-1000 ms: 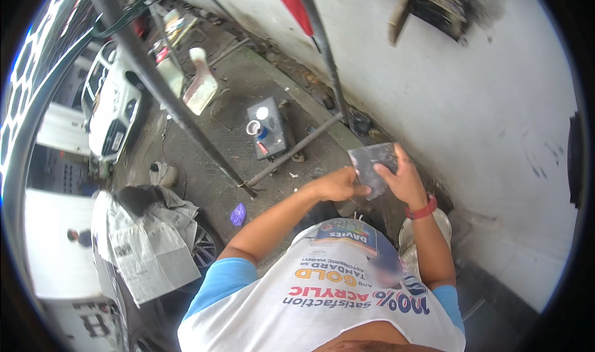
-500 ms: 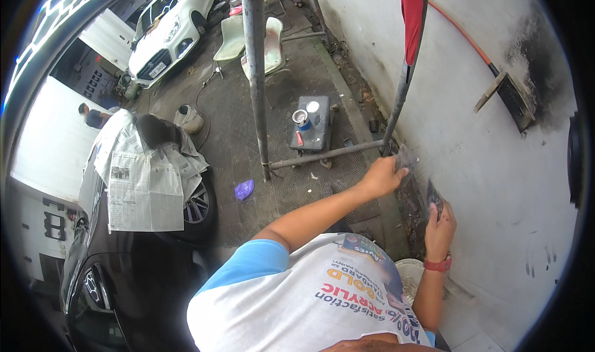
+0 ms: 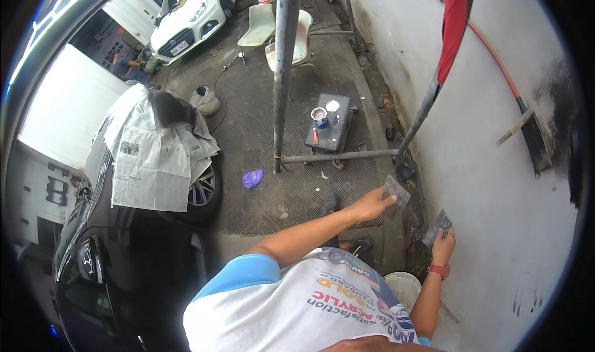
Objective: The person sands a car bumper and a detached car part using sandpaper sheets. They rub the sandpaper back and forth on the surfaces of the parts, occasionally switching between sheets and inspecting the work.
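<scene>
My left hand (image 3: 370,204) reaches forward and holds a grey sheet of sandpaper (image 3: 396,192) by its edge. My right hand (image 3: 442,245), with a red band on the wrist, holds a second grey piece of sandpaper (image 3: 437,227) close to the white wall (image 3: 496,184). The two pieces are apart, a little above the floor by the wall's foot. My white and blue shirt fills the lower middle.
A grey scaffold post (image 3: 283,73) and its cross bar (image 3: 338,157) stand ahead. A dark box (image 3: 330,129) carries paint tins. A black car (image 3: 124,246) with newspaper (image 3: 155,160) over it is at left. A white bucket (image 3: 403,287) sits by my right arm.
The single sheet held by both hands a second ago is now two pieces, one in each hand. My hands have moved apart and my view has swung toward the wall.
</scene>
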{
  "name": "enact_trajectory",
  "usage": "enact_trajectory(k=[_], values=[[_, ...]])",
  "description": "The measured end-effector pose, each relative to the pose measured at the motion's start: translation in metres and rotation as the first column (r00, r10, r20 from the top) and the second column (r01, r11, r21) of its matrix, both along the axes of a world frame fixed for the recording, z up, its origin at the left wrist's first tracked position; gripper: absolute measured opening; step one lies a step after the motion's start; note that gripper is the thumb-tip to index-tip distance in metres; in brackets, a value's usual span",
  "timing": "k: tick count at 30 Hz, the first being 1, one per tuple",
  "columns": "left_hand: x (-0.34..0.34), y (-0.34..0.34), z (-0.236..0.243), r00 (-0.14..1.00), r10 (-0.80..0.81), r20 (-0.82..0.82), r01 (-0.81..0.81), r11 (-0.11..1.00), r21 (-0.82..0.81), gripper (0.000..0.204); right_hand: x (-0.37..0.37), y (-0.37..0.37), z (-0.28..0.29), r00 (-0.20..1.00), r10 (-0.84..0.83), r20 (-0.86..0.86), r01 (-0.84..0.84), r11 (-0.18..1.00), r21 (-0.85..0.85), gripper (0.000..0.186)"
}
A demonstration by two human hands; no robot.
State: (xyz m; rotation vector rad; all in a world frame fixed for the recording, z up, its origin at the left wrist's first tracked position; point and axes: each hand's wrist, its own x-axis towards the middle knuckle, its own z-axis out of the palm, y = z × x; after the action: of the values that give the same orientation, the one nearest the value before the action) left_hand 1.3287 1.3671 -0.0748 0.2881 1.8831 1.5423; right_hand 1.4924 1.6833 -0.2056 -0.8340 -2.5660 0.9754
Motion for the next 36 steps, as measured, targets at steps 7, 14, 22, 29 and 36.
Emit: enact_trajectory(k=[7,14,22,29,36], values=[[0.006,-0.084,-0.017,0.726,0.126,0.676,-0.437,0.844,0.312,0.045,-0.078,-0.128,0.035,0.906,-0.422,-0.033,0.028,0.137,-0.990,0.029],[0.008,-0.151,-0.013,0.763,0.279,0.583,-0.564,0.727,0.392,0.049,-0.118,-0.288,0.094,0.985,-0.133,-0.108,-0.134,-0.205,-0.970,0.036],[0.023,-0.353,0.022,0.771,0.581,-0.262,-0.592,0.805,0.041,0.056,-0.165,-0.458,0.097,0.993,0.069,-0.096,-0.096,-0.008,-0.995,0.043],[0.046,-0.513,0.051,0.510,0.854,-0.102,-0.795,0.513,0.324,0.077,-0.218,-0.635,0.130,0.916,0.337,-0.219,-0.323,0.292,-0.900,0.054],[0.054,-0.617,0.039,0.686,0.727,0.041,-0.691,0.632,0.350,0.040,-0.240,-0.754,0.155,0.688,0.646,-0.330,-0.647,0.340,-0.682,0.038]])
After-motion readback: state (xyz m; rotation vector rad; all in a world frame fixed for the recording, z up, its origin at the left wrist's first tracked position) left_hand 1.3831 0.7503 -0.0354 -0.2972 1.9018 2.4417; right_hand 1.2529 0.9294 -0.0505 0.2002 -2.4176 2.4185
